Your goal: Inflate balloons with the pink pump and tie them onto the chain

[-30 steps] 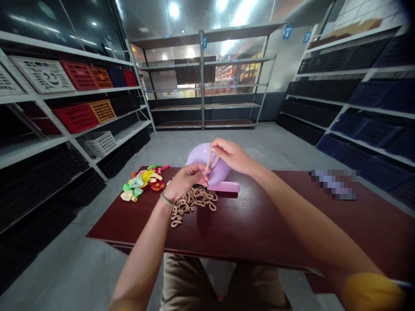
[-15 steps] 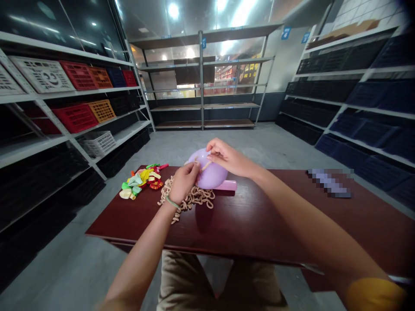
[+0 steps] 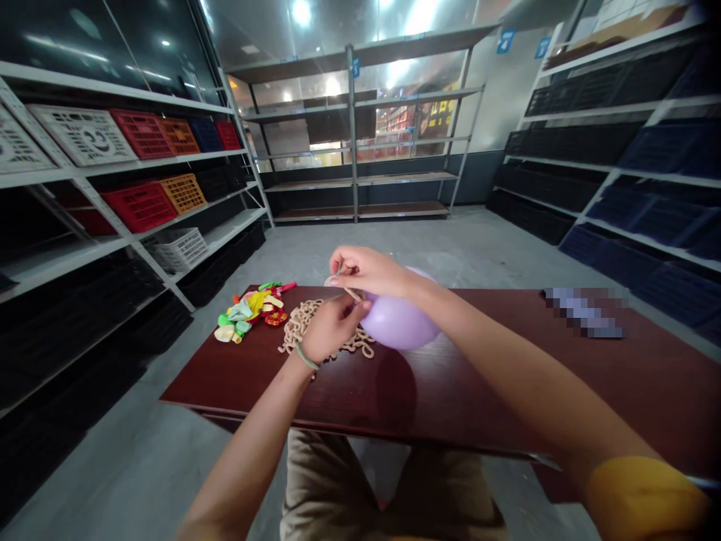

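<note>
A blown-up purple balloon point(image 3: 401, 323) hangs over the middle of the dark red table, its neck end toward my fingers. My left hand point(image 3: 333, 328), with a green band on the wrist, is closed in a pinch at the balloon's neck. Just above it, my right hand point(image 3: 369, 270) pinches a thin tan band point(image 3: 352, 293) that runs down to the left fingers. Part of the balloon is behind my right forearm. Beneath and behind my left hand lies a heap of tan loops point(image 3: 300, 319).
Several uninflated balloons point(image 3: 248, 312) in mixed colours lie on the table point(image 3: 462, 391) at the left. A blurred flat object point(image 3: 583, 313) rests on the right side. Shelves with crates point(image 3: 140, 207) stand on the left, and more racks are behind and at the right.
The balloon has swung to the right and its neck end now points left. My right hand has moved left, over my left hand, bringing the tan band with it.
</note>
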A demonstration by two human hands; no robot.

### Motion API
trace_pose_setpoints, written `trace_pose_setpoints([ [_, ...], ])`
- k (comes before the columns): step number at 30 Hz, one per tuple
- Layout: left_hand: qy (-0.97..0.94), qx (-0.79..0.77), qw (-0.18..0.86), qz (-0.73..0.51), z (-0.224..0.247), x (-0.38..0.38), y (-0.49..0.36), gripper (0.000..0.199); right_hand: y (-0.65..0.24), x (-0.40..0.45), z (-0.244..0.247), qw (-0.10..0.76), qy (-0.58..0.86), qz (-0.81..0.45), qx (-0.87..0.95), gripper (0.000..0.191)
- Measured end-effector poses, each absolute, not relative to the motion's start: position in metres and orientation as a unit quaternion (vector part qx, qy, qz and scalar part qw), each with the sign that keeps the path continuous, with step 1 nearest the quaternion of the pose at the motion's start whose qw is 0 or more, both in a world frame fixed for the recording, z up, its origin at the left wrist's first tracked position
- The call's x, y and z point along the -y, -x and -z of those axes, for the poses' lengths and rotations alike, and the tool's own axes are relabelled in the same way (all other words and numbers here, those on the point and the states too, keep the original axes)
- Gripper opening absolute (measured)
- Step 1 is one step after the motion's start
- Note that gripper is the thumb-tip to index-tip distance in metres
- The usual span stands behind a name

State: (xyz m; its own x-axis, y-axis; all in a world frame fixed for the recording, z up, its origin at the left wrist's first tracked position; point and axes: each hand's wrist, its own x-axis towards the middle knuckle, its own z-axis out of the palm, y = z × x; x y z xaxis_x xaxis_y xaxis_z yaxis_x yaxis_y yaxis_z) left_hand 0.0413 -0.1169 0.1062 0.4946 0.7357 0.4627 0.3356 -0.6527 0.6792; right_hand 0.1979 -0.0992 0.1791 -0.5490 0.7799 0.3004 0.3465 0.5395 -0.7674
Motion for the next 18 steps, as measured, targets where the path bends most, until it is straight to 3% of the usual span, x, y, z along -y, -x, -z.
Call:
trace_pose_setpoints([
  [4,-0.734,-0.366,0.376,-0.432,-0.093,0.111,-0.041,0.043,-0.212,0.093,-0.176,0.391,0.394,-0.236,0.798,0.014],
  [7,-0.695,-0.386,0.38,-0.473,-0.09,0.11,-0.039,0.04,-0.227,0.093,-0.172,0.416,0.403,-0.132,0.805,0.022],
  [11,-0.688,-0.393,0.348,-0.501,-0.09,0.113,-0.041,0.036,-0.235,0.1,-0.163,0.325,0.352,-0.013,0.878,0.011],
  [18,-0.704,-0.387,0.313,-0.507,-0.083,0.11,-0.044,0.042,-0.226,0.104,-0.152,0.257,0.36,0.111,0.89,0.02],
])
